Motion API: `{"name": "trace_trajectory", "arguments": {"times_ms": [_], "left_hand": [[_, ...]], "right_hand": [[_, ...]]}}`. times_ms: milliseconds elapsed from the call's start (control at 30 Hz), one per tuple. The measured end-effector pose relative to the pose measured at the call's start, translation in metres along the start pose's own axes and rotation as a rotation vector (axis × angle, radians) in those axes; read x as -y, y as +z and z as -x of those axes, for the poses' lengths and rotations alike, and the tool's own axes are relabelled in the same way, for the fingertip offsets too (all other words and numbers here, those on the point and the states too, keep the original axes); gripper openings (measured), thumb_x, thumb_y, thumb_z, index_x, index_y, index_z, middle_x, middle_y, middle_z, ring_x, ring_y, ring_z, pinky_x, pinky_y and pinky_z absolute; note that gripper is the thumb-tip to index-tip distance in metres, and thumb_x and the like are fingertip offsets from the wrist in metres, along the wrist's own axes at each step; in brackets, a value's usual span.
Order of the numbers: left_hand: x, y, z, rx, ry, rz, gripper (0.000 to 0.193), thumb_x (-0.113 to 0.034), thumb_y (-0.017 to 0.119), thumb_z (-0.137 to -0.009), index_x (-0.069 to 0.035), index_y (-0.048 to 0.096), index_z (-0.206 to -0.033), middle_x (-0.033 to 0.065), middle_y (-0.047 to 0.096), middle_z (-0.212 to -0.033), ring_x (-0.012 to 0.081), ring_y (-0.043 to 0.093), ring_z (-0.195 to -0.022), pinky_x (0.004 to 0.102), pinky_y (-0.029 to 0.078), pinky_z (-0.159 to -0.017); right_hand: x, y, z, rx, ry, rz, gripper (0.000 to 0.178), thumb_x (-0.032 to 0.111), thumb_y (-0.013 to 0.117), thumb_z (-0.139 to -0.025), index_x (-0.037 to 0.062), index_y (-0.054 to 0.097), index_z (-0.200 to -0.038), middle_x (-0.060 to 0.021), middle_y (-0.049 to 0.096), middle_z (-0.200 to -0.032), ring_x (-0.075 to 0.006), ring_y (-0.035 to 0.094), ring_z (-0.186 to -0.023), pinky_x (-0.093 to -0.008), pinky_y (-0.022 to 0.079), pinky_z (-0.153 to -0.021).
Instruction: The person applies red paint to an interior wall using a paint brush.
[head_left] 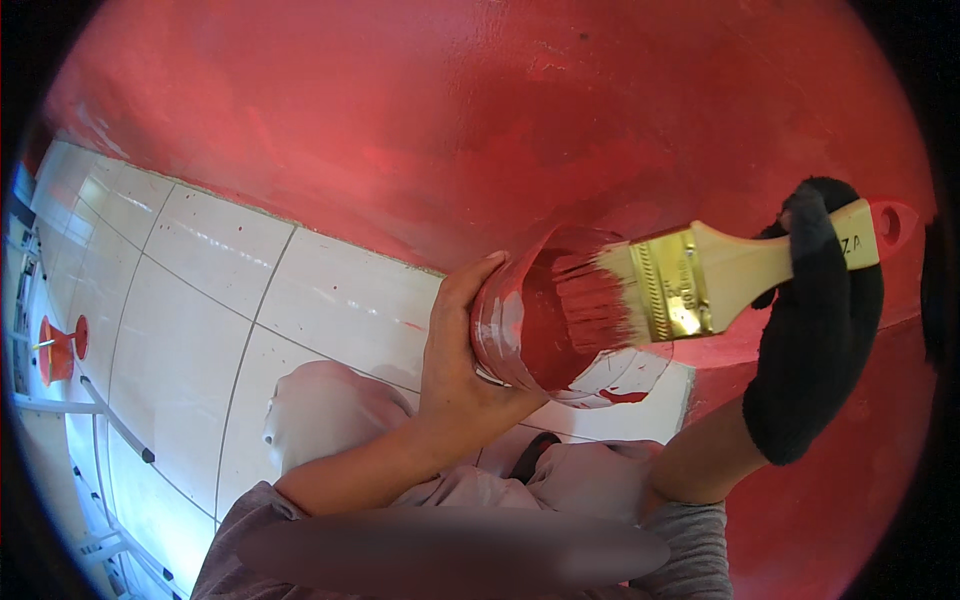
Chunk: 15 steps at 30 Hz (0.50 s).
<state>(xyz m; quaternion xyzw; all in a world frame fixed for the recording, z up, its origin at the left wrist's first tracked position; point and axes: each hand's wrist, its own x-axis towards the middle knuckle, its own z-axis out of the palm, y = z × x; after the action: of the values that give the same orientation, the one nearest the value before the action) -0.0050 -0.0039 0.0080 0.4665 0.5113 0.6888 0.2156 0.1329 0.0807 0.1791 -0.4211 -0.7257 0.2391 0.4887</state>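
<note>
My left hand, bare, is wrapped round the side of a clear plastic tub holding red paint. White and red smears streak the tub's wall. In a black glove, my right hand grips the pale wooden handle of a wide paintbrush with a red end and a gold metal ferrule. The brush lies nearly level over the tub's mouth, its bristles red at the tips and pale near the ferrule. Whether the tips touch the paint I cannot tell.
A red wall rises ahead and runs down the right side. White floor tiles with small red specks meet its foot. Far left, a red container stands near the metal legs of a ladder-like frame. My knees are bent below the tub.
</note>
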Motion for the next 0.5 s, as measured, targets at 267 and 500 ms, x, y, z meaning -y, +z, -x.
{"name": "trace_trajectory", "arguments": {"times_ms": [267, 500], "left_hand": [[-0.003, -0.005, -0.007, 0.014, 0.077, -0.063, 0.094, -0.015, 0.088, -0.058, 0.001, 0.034, -0.132, 0.0154, 0.043, -0.124, 0.0263, 0.049, -0.114, 0.0354, 0.041, -0.094], [-0.013, -0.004, -0.012, -0.107, 0.18, -0.159, 0.094, -0.015, 0.089, -0.057, 0.0, 0.034, -0.131, 0.0145, 0.046, -0.123, 0.024, 0.049, -0.114, 0.0351, 0.042, -0.095]], "right_hand": [[-0.034, 0.01, -0.02, -0.005, -0.157, -0.153, 0.03, 0.025, 0.059, -0.086, -0.0024, 0.059, -0.099, -0.0075, 0.058, -0.075, -0.0115, 0.054, -0.056, -0.0239, 0.039, -0.047], [-0.037, 0.016, -0.029, 0.161, 0.293, -0.484, 0.03, 0.028, 0.06, -0.087, 0.0, 0.058, -0.097, -0.0065, 0.057, -0.068, -0.0136, 0.055, -0.053, -0.0254, 0.042, -0.048]]}}
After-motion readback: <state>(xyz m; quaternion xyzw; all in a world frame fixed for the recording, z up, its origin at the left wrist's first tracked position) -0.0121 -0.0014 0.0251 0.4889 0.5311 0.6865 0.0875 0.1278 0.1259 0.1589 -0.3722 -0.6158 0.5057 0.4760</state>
